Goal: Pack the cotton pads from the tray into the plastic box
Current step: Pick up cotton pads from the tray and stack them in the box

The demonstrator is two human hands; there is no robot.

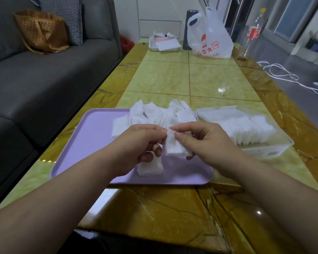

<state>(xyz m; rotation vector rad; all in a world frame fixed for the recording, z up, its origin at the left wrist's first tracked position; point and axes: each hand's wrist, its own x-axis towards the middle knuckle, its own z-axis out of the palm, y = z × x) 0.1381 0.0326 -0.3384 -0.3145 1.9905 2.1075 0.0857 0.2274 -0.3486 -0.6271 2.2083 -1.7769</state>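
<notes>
Both hands pinch one small stack of cotton pads [174, 145] — the plastic box [264, 143] sits just right, nearer the right hand [200, 142] than the left hand [136, 145].

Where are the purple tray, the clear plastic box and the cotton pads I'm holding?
purple tray [92, 140], head view, bare left floor of the tray.
plastic box [266, 153], head view, its near wall.
held cotton pads [174, 148], head view, middle of the pinched stack.
</notes>
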